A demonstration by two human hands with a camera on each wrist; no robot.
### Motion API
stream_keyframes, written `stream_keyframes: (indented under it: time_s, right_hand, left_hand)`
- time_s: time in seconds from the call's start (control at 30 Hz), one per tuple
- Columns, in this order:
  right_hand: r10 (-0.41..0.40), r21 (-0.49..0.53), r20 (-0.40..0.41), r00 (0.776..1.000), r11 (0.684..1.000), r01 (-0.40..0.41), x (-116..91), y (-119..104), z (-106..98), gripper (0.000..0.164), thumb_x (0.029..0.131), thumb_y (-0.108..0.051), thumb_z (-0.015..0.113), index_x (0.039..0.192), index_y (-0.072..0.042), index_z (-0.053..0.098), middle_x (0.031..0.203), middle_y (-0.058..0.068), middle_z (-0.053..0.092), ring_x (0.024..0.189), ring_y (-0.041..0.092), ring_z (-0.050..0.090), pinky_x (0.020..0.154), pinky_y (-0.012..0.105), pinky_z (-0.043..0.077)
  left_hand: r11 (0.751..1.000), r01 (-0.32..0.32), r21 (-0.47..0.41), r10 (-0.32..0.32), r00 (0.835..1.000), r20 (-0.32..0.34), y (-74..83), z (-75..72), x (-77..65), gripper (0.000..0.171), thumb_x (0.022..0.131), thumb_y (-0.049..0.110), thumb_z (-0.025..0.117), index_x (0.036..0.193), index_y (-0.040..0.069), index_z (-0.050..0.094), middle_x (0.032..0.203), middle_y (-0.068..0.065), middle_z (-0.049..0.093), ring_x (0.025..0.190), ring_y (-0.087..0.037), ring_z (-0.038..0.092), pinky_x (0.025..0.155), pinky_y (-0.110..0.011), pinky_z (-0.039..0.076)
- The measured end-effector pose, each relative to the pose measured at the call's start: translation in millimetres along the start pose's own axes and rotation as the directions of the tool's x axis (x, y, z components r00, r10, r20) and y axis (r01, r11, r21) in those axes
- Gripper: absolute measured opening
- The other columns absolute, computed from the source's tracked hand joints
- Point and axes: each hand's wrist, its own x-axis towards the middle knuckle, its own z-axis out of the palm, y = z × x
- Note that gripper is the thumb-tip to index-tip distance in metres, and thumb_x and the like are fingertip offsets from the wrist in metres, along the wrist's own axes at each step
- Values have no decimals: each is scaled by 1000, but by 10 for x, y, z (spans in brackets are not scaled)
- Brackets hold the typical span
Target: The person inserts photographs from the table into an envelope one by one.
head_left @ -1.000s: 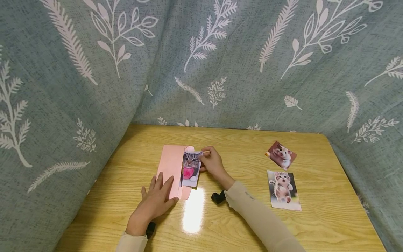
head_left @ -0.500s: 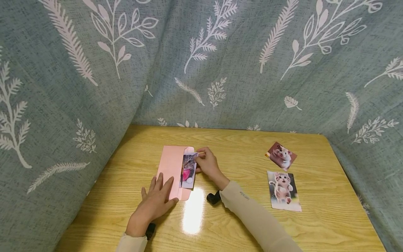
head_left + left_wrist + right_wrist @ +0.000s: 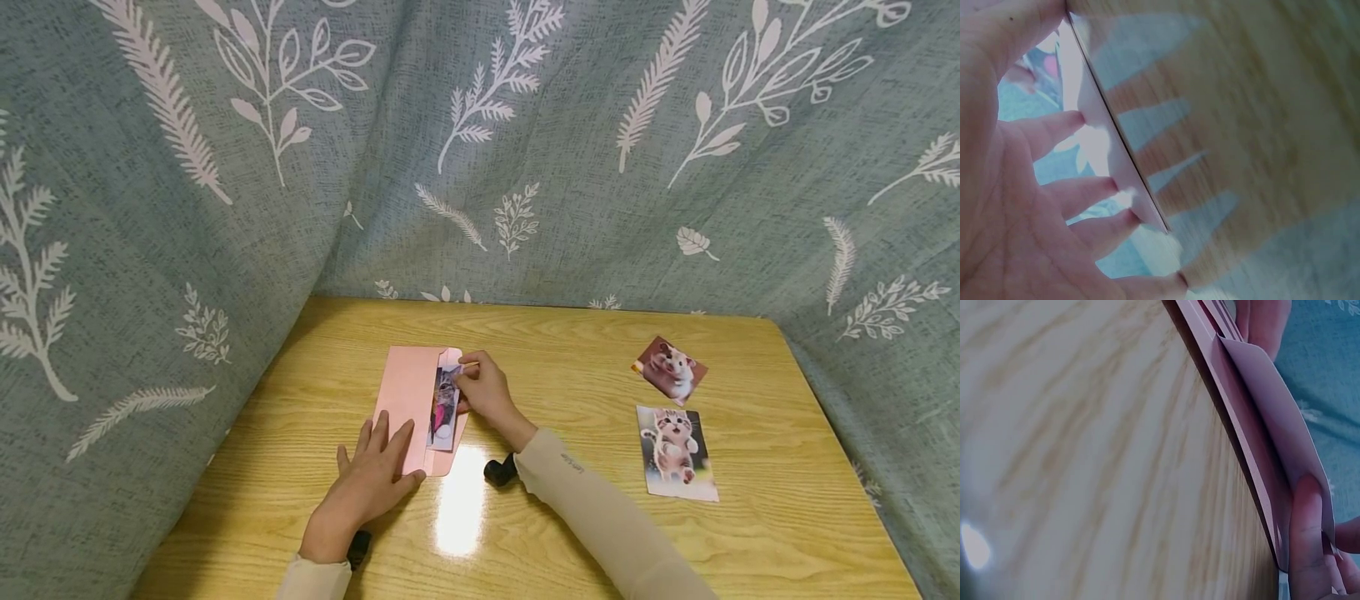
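Observation:
A pink envelope [image 3: 405, 387] lies on the table, its opening and flap toward the right. Partly inside that opening is a photo [image 3: 444, 427] of a cat with a pink patch at its chest; the photo's left part is hidden by the envelope. My right hand [image 3: 491, 392] pinches the photo's right edge between thumb and fingers. From the right wrist view, the photo [image 3: 1279, 412] stands raised at a slant above the flap. With fingers spread and straight, my left hand [image 3: 367, 475] rests on the envelope's lower part; its fingertips touch the paper in the left wrist view.
On the right of the wooden table [image 3: 570, 350] lie two more photos: a hamster photo [image 3: 670, 371] and, nearer, a kitten photo [image 3: 677, 454]. A patterned grey-green curtain [image 3: 480, 167] encloses the back and sides. Dark wrist devices sit under both wrists.
My right hand has moved left with the cat photo, and less of the picture now shows outside the envelope. My left hand has kept its place.

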Motion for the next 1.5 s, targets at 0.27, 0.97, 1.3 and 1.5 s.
stream_keyframes:
  time_s: [0.27, 0.97, 1.3, 1.5]
  right_hand:
    - [0, -36, 12, 1000, 999, 0, -23, -34, 31, 28, 95, 1, 63, 122, 2, 56, 95, 12, 63, 52, 18, 61, 48, 35, 57]
    - [1, -1, 67, 998, 1000, -1, -406, -8, -137, 38, 95, 8, 59, 132, 12, 52, 110, 22, 65, 82, 27, 70, 71, 32, 60]
    - [50, 112, 133, 990, 992, -66, -531, 12, -165, 39, 99, 5, 57, 137, 11, 48, 119, 30, 61, 98, 40, 68, 79, 38, 59]
    - [53, 137, 144, 988, 988, -73, -508, 25, -153, 39, 99, 5, 57, 137, 13, 47, 119, 33, 61, 99, 42, 67, 81, 41, 59]
  left_hand:
    - [1000, 0, 8, 0, 1000, 3, -3, -9, 1, 77, 95, 45, 66, 158, 16, 33, 162, -28, 11, 147, -51, 6, 100, -83, 5]
    - [1000, 5, 16, -5, 1000, -1, -5, 9, -5, 77, 95, 46, 66, 158, 16, 34, 162, -27, 11, 147, -50, 7, 101, -83, 6]
    - [1000, 4, 10, -4, 1000, -8, 4, 3, -10, 76, 95, 45, 66, 157, 15, 34, 162, -27, 11, 147, -50, 6, 101, -82, 5]
    - [1000, 4, 2, -4, 1000, -3, 10, -1, -13, 76, 95, 44, 66, 158, 15, 34, 162, -27, 11, 147, -51, 6, 101, -82, 5]
